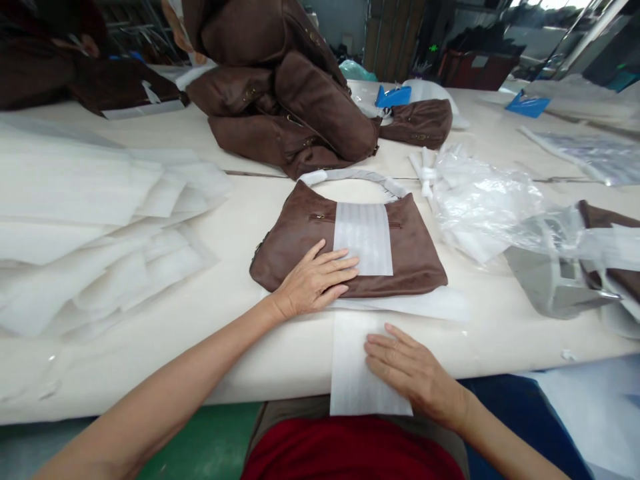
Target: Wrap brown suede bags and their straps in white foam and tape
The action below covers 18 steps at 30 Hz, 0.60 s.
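Observation:
A brown handbag [295, 250] lies flat on the white table, its handle [360, 175] wrapped in white material. A strip of white foam [364, 233] runs down over the front of the bag, across a zipper. My left hand [315, 280] rests with fingers spread on the lower front of the bag, its fingertips on the strip's edge. Below the bag, another length of white foam [350, 373] hangs over the table's front edge. My right hand [413, 373] lies on it, fingers extended. White sheeting [425, 303] shows under the bag.
Stacked brown bags [285, 87] stand behind. White foam sheets [100, 220] cover the left side. Clear plastic bags [485, 200] and a partly wrapped bag [610, 233] are at the right. A person's hand [175, 27] shows behind, at upper left.

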Available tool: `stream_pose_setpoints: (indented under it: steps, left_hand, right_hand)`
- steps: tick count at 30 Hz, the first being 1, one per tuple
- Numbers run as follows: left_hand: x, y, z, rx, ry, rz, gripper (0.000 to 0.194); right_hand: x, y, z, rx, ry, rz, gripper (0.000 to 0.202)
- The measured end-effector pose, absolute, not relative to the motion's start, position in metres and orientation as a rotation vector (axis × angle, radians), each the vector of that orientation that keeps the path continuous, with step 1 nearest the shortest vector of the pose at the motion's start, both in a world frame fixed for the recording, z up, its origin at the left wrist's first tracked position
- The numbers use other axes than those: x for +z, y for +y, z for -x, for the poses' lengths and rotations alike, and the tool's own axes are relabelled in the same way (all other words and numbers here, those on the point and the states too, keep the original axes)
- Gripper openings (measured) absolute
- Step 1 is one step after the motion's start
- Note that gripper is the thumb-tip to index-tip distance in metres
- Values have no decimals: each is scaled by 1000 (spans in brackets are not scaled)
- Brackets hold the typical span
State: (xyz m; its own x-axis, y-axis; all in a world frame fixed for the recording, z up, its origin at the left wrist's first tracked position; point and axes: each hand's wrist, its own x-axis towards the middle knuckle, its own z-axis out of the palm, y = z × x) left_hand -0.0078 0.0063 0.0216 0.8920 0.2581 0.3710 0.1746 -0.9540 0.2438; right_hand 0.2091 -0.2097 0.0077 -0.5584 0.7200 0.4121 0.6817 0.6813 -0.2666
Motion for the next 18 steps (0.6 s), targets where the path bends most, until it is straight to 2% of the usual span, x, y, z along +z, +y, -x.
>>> stream_pose_setpoints:
  steps: [5, 8, 14, 16, 18]
  left_hand:
    - [20, 9, 9, 571, 333, -2789, 33]
    - [25, 12, 11, 545, 298, -2700, 37]
    - [42, 13, 12, 559, 276, -2443, 49]
    - [38, 13, 7, 641, 369, -2439, 43]
    - [30, 10, 3, 766, 487, -2446, 27]
  right_hand:
    - [60, -167, -217, 12, -2278, 1019, 30]
    - [76, -121, -229, 65, -2114, 1206, 22]
    - [49, -61, -226, 347, -1662, 1821, 41]
    - [39, -56, -221, 371, -1588, 1899, 39]
    - [34, -54, -216, 388, -1536, 1965, 36]
